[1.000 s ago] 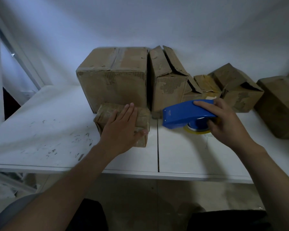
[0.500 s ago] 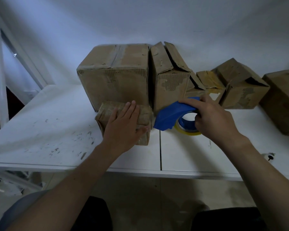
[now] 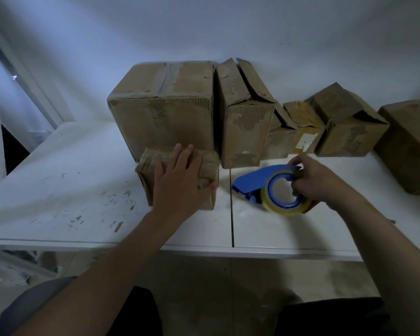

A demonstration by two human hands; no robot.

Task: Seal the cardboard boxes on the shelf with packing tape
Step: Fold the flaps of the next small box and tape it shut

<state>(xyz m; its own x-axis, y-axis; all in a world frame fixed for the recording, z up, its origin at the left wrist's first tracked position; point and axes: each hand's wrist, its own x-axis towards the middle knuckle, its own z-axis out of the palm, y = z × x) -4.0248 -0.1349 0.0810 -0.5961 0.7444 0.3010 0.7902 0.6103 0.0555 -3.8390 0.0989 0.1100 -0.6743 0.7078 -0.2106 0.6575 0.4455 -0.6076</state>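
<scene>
Dispenser (image 3: pixel 255 180) now roll-up, right fingers (image 3: pixel 301 164) curled

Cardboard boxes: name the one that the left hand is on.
The small, squat box out front, just ahead of the big taped box. The left hand lies flat on its top; the other boxes stand further back, by the wall.

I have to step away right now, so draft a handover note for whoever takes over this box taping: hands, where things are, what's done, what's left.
Left hand lies flat on the small box at the front of the shelf, pressing it down.
Right hand grips the blue tape dispenser just right of that box, apart from it.
Done: the large box behind shows a tape strip along its top seam.
Left: tape the small box, then the tall box with raised flaps; boxes further right need checking.
</scene>
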